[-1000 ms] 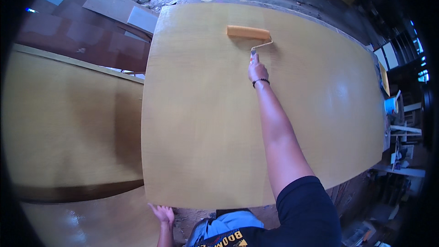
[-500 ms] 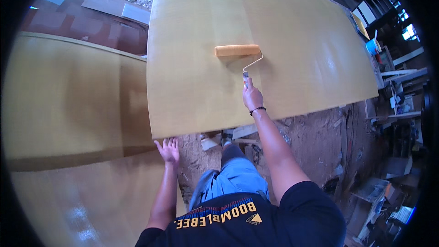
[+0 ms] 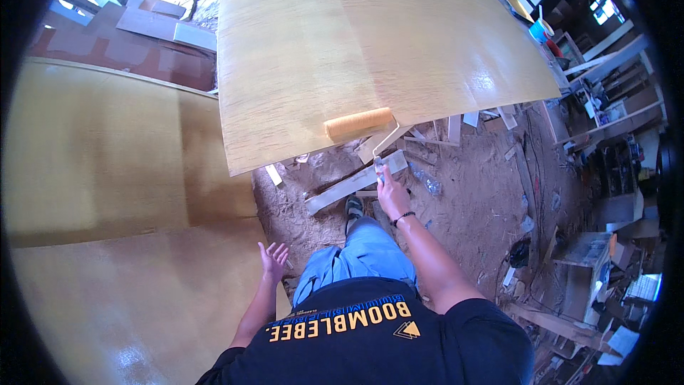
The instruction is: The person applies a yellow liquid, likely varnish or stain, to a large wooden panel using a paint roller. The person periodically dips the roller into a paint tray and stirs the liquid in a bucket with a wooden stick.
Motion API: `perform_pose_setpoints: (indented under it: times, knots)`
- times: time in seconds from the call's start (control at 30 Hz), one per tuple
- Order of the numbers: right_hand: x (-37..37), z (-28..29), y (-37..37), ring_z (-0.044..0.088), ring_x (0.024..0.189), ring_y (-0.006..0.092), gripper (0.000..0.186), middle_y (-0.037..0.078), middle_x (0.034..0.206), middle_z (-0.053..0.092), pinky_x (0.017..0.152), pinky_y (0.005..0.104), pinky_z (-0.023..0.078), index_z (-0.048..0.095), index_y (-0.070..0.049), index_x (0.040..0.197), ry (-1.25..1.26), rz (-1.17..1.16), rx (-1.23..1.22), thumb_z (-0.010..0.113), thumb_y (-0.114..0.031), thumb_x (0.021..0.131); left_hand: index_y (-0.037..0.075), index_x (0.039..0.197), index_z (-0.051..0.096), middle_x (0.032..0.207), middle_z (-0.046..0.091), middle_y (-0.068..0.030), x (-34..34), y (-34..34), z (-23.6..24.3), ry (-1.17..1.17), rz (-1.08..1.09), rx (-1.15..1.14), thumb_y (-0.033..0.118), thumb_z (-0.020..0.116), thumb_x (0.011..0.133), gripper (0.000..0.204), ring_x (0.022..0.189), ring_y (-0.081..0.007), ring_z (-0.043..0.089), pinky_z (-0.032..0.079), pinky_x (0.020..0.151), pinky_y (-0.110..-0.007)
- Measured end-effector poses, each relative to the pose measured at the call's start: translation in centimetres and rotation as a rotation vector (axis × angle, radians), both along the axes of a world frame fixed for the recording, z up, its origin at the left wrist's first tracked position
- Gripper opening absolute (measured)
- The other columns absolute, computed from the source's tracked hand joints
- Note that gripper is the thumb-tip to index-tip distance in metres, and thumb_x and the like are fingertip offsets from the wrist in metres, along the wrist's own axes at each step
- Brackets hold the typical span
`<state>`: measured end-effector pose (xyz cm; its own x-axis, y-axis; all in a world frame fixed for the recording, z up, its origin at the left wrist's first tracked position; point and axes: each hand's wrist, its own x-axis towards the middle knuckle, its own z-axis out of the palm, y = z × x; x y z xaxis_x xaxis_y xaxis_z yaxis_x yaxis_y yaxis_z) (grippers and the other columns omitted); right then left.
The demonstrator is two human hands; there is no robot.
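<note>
My right hand (image 3: 392, 195) grips the handle of a paint roller (image 3: 358, 122). The roller's orange sleeve lies along the near edge of a large yellow-brown board (image 3: 299, 50), and its bent wire frame reaches past that edge toward me. Faint dark streaks run across the board's left half, while a glossy patch shows at its right. My left hand (image 3: 273, 260) is held palm up with fingers spread and touches nothing. It hovers beside another yellowish board (image 3: 178, 285) at the lower left.
More yellow-brown boards (image 3: 92, 164) lie on the left. A blue bucket (image 3: 541, 31) stands by the big board's right corner. Below its near edge, a wooden plank (image 3: 356, 183) and a clear plastic bottle (image 3: 426, 180) lie on the dirt floor. Wood scraps and racks crowd the right.
My right hand has drawn the roller toward me, from mid-board to the near edge. My left hand has come away from the board's near left corner, closer to my body. The view has shifted.
</note>
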<state>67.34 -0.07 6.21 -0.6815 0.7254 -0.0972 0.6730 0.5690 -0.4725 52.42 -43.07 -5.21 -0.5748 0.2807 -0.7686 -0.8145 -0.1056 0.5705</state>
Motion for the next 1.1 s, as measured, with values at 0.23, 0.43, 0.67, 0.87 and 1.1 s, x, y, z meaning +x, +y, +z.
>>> perform_pose_setpoints:
  times: [0.23,0.43,0.67,0.87,1.1]
  knots:
    - [2.8,0.2,-2.6,0.067,0.069,0.0455,0.047,0.024,0.073,0.068,0.061,0.0576,0.054,0.039,-0.011,0.140,-0.049,-0.007,0.041,0.054,-0.028,0.098,0.004,0.151,0.031,0.140,0.053,-0.0218,0.0,-2.5,-1.3,0.001,-0.128,-0.096,0.081,0.037,0.091,0.097,0.120,-0.0320,0.060,0.050,0.098,-0.039]
    - [2.7,-1.4,-2.7,0.067,0.076,0.0476,0.045,0.026,0.081,0.069,0.065,0.0595,0.053,0.040,-0.016,0.137,0.081,-0.081,-0.009,0.056,-0.030,0.098,0.003,0.145,0.040,0.135,0.056,-0.0212,-1.5,0.8,0.7,0.079,-0.278,-0.059,0.077,0.035,0.094,0.089,0.114,-0.0301,0.062,0.050,0.098,-0.039]
    - [1.6,-2.9,-1.8,0.056,0.041,0.0140,0.044,0.005,0.063,0.056,0.035,0.0333,0.042,0.048,-0.008,0.113,0.337,-0.311,-0.883,0.057,-0.049,0.099,0.003,0.142,0.045,0.129,0.060,-0.0187,-0.3,-0.7,1.4,0.088,-0.365,-0.111,0.075,0.031,0.097,0.086,0.110,-0.0283,0.063,0.050,0.099,-0.041]
    - [1.1,-5.4,0.1,0.056,0.040,0.0197,0.067,0.009,0.059,0.056,0.036,0.0365,0.042,0.054,-0.001,0.085,0.135,-0.253,-0.681,0.041,-0.065,0.100,0.002,0.141,0.046,0.131,0.059,-0.0210,1.5,-4.7,0.8,0.030,-0.460,-0.240,0.075,0.027,0.097,0.088,0.111,-0.0292,0.062,0.050,0.097,-0.041]
    - [2.0,-3.9,-1.3,0.065,0.052,0.0292,0.074,0.021,0.072,0.065,0.048,0.0429,0.051,0.060,0.007,0.096,0.051,-0.300,-0.584,0.039,-0.064,0.100,0.001,0.140,0.047,0.130,0.060,-0.0218,3.1,-8.2,0.2,-0.003,-0.445,-0.312,0.074,0.026,0.098,0.086,0.108,-0.0287,0.065,0.050,0.093,-0.039]
